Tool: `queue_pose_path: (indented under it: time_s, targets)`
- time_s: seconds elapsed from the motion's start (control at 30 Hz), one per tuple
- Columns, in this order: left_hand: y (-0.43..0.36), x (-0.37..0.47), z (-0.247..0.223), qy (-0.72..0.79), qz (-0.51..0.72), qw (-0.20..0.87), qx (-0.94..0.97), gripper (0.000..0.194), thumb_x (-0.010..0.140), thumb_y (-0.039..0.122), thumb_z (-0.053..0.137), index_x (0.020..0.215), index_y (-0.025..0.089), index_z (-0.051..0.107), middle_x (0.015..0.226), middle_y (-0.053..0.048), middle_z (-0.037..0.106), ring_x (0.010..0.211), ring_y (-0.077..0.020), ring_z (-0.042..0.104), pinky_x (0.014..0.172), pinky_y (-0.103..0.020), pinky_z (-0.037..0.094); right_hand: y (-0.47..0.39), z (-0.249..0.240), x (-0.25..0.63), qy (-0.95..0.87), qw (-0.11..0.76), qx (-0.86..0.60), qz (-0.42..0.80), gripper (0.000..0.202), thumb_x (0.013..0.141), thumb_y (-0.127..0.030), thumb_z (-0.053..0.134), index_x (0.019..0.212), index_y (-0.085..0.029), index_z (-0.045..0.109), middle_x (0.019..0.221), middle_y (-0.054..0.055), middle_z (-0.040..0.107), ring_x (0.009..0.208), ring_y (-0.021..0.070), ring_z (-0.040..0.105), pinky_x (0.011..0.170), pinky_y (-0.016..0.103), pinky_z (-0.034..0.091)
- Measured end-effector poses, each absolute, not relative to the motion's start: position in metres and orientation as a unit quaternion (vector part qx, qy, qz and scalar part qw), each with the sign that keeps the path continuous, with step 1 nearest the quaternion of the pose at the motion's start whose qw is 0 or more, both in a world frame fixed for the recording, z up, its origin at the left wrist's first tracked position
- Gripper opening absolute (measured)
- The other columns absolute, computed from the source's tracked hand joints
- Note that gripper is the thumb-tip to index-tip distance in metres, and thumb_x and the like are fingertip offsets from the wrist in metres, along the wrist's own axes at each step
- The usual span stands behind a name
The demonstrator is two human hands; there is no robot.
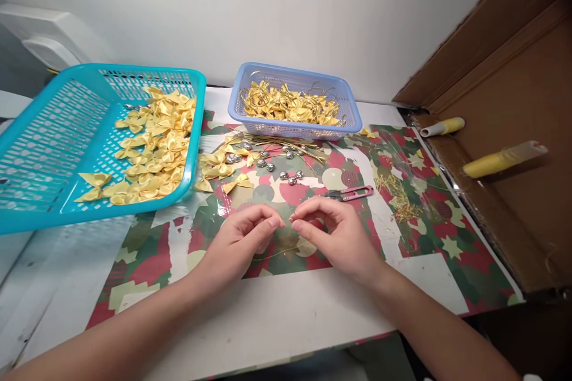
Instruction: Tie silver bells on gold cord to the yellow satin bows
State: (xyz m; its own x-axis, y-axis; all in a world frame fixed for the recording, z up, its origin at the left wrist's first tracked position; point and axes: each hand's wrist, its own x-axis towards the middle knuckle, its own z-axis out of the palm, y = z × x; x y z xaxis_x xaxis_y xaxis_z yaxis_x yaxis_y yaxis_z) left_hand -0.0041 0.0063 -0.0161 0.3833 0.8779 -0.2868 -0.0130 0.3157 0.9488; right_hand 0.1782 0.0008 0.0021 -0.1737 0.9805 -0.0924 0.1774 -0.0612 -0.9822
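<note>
My left hand [243,238] and my right hand [335,235] face each other above the patterned sheet, fingertips pinched and almost meeting. Whatever is between the fingertips is too small to make out. A thin gold cord [281,251] shows just below the hands; I cannot tell whether either hand holds it. Beyond the fingers lie several small silver bells [292,180]. Pink-handled thread snips [353,193] lie right behind my right hand. Loose yellow ribbon bows [217,166] and a bundle of gold cords [286,141] are farther back.
At left a turquoise basket [195,158] holds many yellow bows and a few bells. A blue-violet basket [292,129] at the back holds bows with gold cords. Gold cord scraps [397,196] lie at right, by a cardboard wall [504,83] with two yellow-wrapped tubes [500,161] sticking out.
</note>
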Motion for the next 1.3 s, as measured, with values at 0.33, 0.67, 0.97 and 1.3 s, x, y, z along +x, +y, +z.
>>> queue_pose_path:
  time_s: [0.33, 0.67, 0.97, 1.3]
  targets:
    - [0.008, -0.005, -0.011, 0.442, 0.275, 0.646, 0.558, 0.035, 0.087, 0.046, 0.056, 0.071, 0.016, 0.064, 0.055, 0.004, 0.045, 0.050, -0.0073, 0.037, 0.045, -0.017, 0.029, 0.000, 0.003, 0.178, -0.617, 0.430, -0.464, 0.468, 0.005, 0.077, -0.017, 0.071, 0.076, -0.022, 0.069, 0.084, 0.001, 0.073, 0.084, 0.0150, 0.067, 0.066, 0.024, 0.052]
    - [0.006, -0.007, -0.010, 0.426, 0.241, 0.691, 0.532, 0.033, 0.086, 0.049, 0.058, 0.075, 0.018, 0.060, 0.060, 0.004, 0.045, 0.052, -0.0080, 0.039, 0.044, -0.017, 0.033, 0.000, 0.002, 0.178, -0.675, 0.442, -0.453, 0.378, 0.008, 0.078, -0.014, 0.069, 0.075, -0.021, 0.069, 0.073, 0.000, 0.073, 0.068, 0.0131, 0.066, 0.057, 0.023, 0.048]
    - [0.007, -0.006, -0.011, 0.432, 0.281, 0.676, 0.527, 0.031, 0.086, 0.046, 0.058, 0.075, 0.017, 0.058, 0.058, 0.005, 0.042, 0.052, -0.0082, 0.035, 0.048, -0.020, 0.028, 0.003, 0.000, 0.180, -0.626, 0.484, -0.474, 0.387, 0.006, 0.078, -0.015, 0.070, 0.077, -0.021, 0.069, 0.075, 0.000, 0.073, 0.072, 0.0141, 0.067, 0.065, 0.027, 0.055]
    - [-0.021, -0.031, 0.024, 0.305, 0.269, 0.631, 0.661, 0.044, 0.084, 0.055, 0.056, 0.051, 0.026, 0.058, 0.045, -0.004, 0.052, 0.047, -0.0169, 0.050, 0.051, -0.032, 0.045, 0.007, -0.002, 0.185, -0.569, 0.467, -0.534, 0.415, 0.006, 0.079, -0.026, 0.071, 0.077, -0.021, 0.069, 0.077, 0.004, 0.071, 0.075, 0.0173, 0.067, 0.063, 0.029, 0.056]
